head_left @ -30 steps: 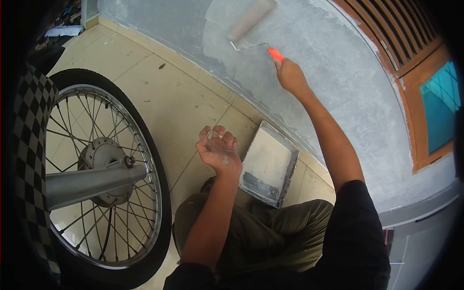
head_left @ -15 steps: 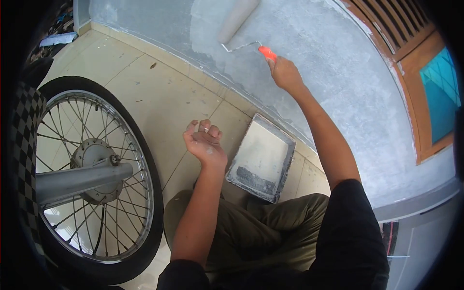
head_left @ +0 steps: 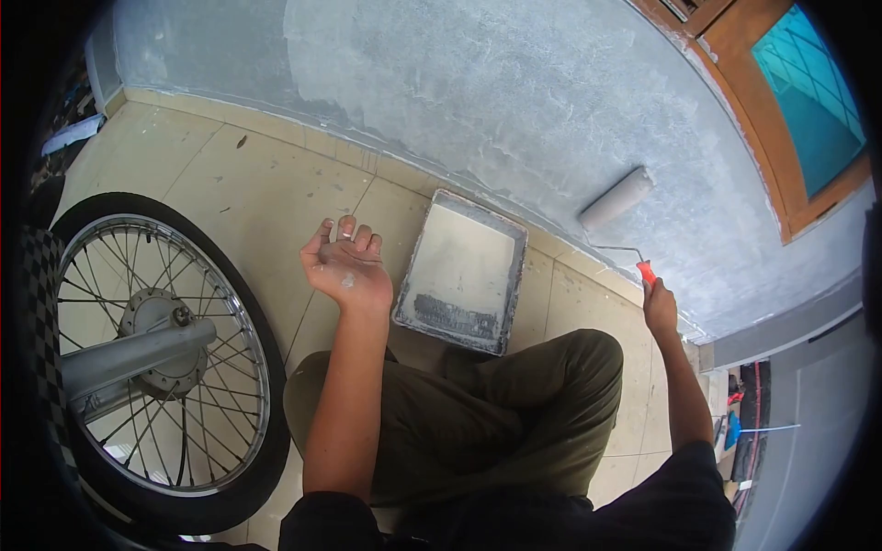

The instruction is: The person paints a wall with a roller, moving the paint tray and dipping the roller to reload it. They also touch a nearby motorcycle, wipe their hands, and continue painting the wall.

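My right hand point(head_left: 660, 308) is closed around the orange-red handle of a paint roller point(head_left: 617, 197). The roller's grey-white sleeve lies against the grey wall point(head_left: 441, 83), low down at the right. My left hand point(head_left: 347, 266) is raised palm up, with loosely curled fingers standing apart and nothing in it. Whitish smears mark its palm. Just right of that hand, a dark-rimmed paint tray point(head_left: 517, 275) sits on the floor by the foot of the wall. Off-white paint point(head_left: 464, 248) covers most of its inside, with a dark bare patch at the near end.
A motorcycle wheel point(head_left: 262, 367) with spokes stands close on the left. At the upper right is an orange-brown wooden frame point(head_left: 735, 119) with a blue-green pane. Cream tiles point(head_left: 248, 193) cover the floor. Assorted items lie beyond my right arm.
My right hand has brought the roller down and to the right along the wall. The view has shifted, while my left hand keeps nearly the same curled pose.
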`<state>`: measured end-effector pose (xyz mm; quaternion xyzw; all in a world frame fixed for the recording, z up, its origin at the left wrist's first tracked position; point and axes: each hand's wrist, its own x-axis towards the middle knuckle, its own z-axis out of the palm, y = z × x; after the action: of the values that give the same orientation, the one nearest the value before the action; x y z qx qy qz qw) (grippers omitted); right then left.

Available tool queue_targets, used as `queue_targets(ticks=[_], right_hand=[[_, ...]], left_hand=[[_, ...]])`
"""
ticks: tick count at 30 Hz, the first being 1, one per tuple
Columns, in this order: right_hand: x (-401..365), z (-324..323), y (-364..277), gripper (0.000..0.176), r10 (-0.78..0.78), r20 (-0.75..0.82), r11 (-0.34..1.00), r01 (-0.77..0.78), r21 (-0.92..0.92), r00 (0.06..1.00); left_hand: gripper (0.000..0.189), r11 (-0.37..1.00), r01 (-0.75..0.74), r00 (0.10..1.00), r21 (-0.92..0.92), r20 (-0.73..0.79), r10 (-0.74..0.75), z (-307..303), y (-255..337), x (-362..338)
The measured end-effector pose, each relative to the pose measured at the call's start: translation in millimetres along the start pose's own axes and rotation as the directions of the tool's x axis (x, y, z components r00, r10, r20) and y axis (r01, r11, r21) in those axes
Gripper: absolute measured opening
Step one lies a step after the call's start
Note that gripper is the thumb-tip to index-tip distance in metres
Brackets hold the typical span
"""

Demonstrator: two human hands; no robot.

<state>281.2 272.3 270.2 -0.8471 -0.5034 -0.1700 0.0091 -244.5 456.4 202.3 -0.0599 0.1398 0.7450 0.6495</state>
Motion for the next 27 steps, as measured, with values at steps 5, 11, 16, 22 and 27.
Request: queue_targets(ticks=[5,11,16,22,27], right_hand=[[14.9,3.8,-21.2,0.038,-0.070,0.002,0.995,0.070,0.070,0.998],[70.1,2.7,-207.0,0.040,-0.317,-0.082,0.910,0.327,0.254,0.945],[155.2,18.0,-421.9,0.051,-0.565,-0.151,0.775,0.584,0.241,0.811],[192.5,-3.9,-590.1,0.055,-0.670,-0.111,0.713,0.678,0.179,0.734],[152.1,-25.0,-500.4,0.049,-0.614,-0.108,0.755,0.622,0.208,0.782]], left_hand=[[0.033,0.997,0.055,0.998,-0.049,0.024,-0.054,-1.2,-17.7,1.6],[0.030,0.989,0.087,0.996,-0.123,0.029,-0.084,-10.8,-16.7,7.7],[0.031,0.996,-0.017,0.999,-0.088,-0.035,0.014,-18.7,3.0,15.4],[0.031,0.996,-0.065,0.996,-0.062,-0.063,0.061,-23.5,9.5,34.4],[0.027,0.990,-0.102,0.993,-0.102,-0.070,0.095,-24.6,4.0,40.0]])
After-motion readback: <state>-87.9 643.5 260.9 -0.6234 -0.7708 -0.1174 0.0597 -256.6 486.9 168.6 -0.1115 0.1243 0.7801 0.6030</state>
